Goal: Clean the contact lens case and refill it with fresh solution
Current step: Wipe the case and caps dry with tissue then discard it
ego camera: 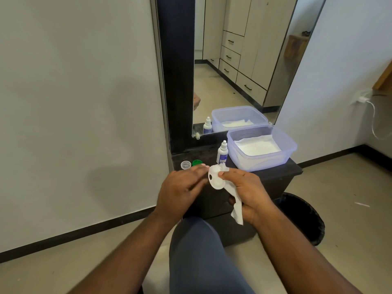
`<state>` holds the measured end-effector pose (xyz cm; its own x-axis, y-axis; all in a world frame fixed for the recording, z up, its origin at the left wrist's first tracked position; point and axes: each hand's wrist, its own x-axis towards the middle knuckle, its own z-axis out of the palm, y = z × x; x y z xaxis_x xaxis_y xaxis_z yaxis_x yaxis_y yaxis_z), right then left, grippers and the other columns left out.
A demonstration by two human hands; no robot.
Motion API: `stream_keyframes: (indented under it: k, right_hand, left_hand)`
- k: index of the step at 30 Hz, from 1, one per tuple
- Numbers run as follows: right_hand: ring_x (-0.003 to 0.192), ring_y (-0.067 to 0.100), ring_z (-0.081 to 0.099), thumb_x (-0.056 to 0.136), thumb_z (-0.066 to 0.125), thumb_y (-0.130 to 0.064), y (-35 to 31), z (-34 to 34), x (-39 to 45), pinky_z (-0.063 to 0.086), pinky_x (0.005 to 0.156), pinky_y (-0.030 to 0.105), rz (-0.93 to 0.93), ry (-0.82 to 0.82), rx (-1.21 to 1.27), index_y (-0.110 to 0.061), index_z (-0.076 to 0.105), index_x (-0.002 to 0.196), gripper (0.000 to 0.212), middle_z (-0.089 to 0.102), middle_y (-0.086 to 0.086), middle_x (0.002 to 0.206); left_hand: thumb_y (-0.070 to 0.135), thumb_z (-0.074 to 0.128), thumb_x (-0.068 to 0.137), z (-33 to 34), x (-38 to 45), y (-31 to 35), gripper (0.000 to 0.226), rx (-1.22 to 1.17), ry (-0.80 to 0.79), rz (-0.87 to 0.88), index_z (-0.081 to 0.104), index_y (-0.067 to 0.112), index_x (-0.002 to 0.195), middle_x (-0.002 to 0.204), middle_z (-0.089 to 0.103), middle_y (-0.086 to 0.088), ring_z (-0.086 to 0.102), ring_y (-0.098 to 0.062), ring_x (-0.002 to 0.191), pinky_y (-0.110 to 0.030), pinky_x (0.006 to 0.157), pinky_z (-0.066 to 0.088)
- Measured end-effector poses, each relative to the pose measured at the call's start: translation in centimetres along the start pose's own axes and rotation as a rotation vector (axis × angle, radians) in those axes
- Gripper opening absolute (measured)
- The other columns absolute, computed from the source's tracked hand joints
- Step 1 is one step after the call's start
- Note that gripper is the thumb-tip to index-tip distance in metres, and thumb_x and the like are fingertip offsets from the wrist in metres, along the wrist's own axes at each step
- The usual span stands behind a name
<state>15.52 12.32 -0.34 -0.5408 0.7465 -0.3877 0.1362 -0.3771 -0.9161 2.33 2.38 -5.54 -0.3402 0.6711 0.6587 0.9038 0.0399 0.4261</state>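
A tall mirror fills the upper middle of the frame, leaning behind a low black worktop that sits just right of centre. On the worktop's right end stands a clear bluish plastic tub with folded white tissues lying in it. Below and to the right of the worktop, a black bin stands on the floor.

In the lower middle of the frame, in front of the worktop's near edge, the two hands meet. The left hand lies to the left of the contact lens case, its fingers stretched toward it with the tips at the case's upper left edge; whether they grip it or only steady it cannot be told. The right hand lies to the right of the case, its fingers curled round a crumpled white tissue, with the thumb pressing the tissue into one of the case's wells. The tissue's loose end hangs down under the right palm. The case is white and translucent, held between the two hands above the worktop's front edge, tilted so that its open wells face the camera.

Left of the tub, a small white solution bottle with a blue label stands upright. At the worktop's left end, just beyond the left fingertips, lie a green cap and, touching or just beside it, a clear cap.
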Motion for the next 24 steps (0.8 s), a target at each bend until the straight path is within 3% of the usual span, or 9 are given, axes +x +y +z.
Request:
stream_keyframes:
  k: [1, 3, 6, 9, 12, 15, 18, 20, 24]
  right_hand:
    - [0.075, 0.017, 0.059, 0.082, 0.07, -0.012, 0.1, -0.1, 0.1, 0.041, 0.053, 0.028, -0.008, 0.001, 0.006, -0.014, 0.072, 0.097, 0.016, 0.071, 0.007, 0.089]
    - [0.078, 0.018, 0.06, 0.081, 0.071, -0.012, 0.3, -0.1, 0.2, 0.043, 0.058, 0.03, -0.03, 0.002, 0.007, -0.015, 0.073, 0.092, 0.012, 0.072, 0.006, 0.091]
    - [0.079, 0.017, 0.063, 0.082, 0.071, -0.011, 0.8, -0.1, 0.4, 0.044, 0.061, 0.028, -0.076, -0.019, -0.014, -0.017, 0.073, 0.086, 0.008, 0.073, 0.002, 0.087]
    - [0.083, 0.019, 0.066, 0.082, 0.072, -0.012, 1.3, 0.1, 0.7, 0.046, 0.062, 0.027, -0.114, -0.078, -0.05, -0.015, 0.074, 0.091, 0.011, 0.075, 0.003, 0.092]
    - [0.092, 0.019, 0.069, 0.082, 0.071, -0.013, 1.9, 0.1, 1.3, 0.054, 0.079, 0.034, -0.183, -0.109, -0.103, -0.016, 0.075, 0.098, 0.016, 0.075, 0.0, 0.096]
    - [0.094, 0.012, 0.068, 0.086, 0.068, -0.017, 2.1, -0.2, 1.5, 0.053, 0.085, 0.032, -0.316, -0.001, -0.213, -0.017, 0.072, 0.107, 0.022, 0.073, -0.004, 0.103]
    - [0.091, 0.005, 0.06, 0.092, 0.06, -0.023, 1.7, -0.7, 1.6, 0.047, 0.077, 0.017, -0.425, 0.14, -0.37, -0.018, 0.065, 0.119, 0.028, 0.064, -0.01, 0.109]
    - [0.086, -0.004, 0.057, 0.092, 0.059, -0.019, 1.9, -0.9, 1.5, 0.043, 0.07, 0.006, -0.569, 0.107, -0.516, -0.018, 0.066, 0.119, 0.027, 0.062, -0.01, 0.106]
    - [0.091, -0.001, 0.061, 0.086, 0.068, -0.012, 3.3, -1.2, 1.4, 0.042, 0.081, 0.0, -0.879, 0.102, -0.747, -0.014, 0.07, 0.113, 0.027, 0.07, -0.004, 0.104]
  left_hand:
    - [0.021, 0.066, 0.087, -0.4, 0.1, 0.8, 0.03, -0.239, 0.019, -0.263, 0.068, 0.018, 0.116, 0.108, 0.071, 0.013, 0.065, 0.003, 0.096, -0.019, 0.082, 0.054]
    - [0.016, 0.067, 0.086, -1.3, 0.8, 1.8, 0.02, -0.706, -0.037, -0.766, 0.074, 0.014, 0.105, 0.09, 0.076, 0.004, 0.069, -0.007, 0.078, -0.022, 0.071, 0.056]
    - [0.017, 0.068, 0.085, -2.4, 1.8, 1.9, 0.017, -0.991, -0.299, -1.09, 0.073, 0.005, 0.097, 0.088, 0.075, -0.013, 0.066, -0.018, 0.064, -0.027, 0.058, 0.05]
    - [0.015, 0.072, 0.081, -2.6, 2.3, 2.0, 0.025, -0.989, -0.419, -1.179, 0.069, 0.002, 0.103, 0.09, 0.074, -0.016, 0.068, -0.018, 0.06, -0.025, 0.056, 0.052]
    - [0.009, 0.073, 0.08, -2.8, 2.5, 2.0, 0.024, -0.985, -0.446, -1.205, 0.07, 0.0, 0.103, 0.092, 0.074, -0.018, 0.07, -0.02, 0.063, -0.027, 0.058, 0.056]
    - [0.007, 0.074, 0.078, -2.5, 2.6, 1.7, 0.02, -0.962, -0.327, -1.221, 0.071, 0.002, 0.097, 0.086, 0.075, -0.017, 0.07, -0.02, 0.065, -0.026, 0.055, 0.056]
    - [0.007, 0.075, 0.077, -1.9, 2.4, 1.7, 0.015, -0.917, -0.156, -1.238, 0.072, 0.002, 0.092, 0.081, 0.075, -0.014, 0.069, -0.017, 0.062, -0.024, 0.051, 0.054]
    - [0.006, 0.075, 0.077, -1.6, 2.2, 1.8, 0.014, -0.904, -0.091, -1.256, 0.072, 0.001, 0.09, 0.078, 0.074, -0.015, 0.069, -0.016, 0.06, -0.024, 0.05, 0.054]
    - [0.005, 0.072, 0.08, -1.1, 2.0, 2.2, 0.01, -0.918, -0.03, -1.259, 0.07, -0.001, 0.088, 0.075, 0.074, -0.016, 0.07, -0.017, 0.059, -0.024, 0.053, 0.057]
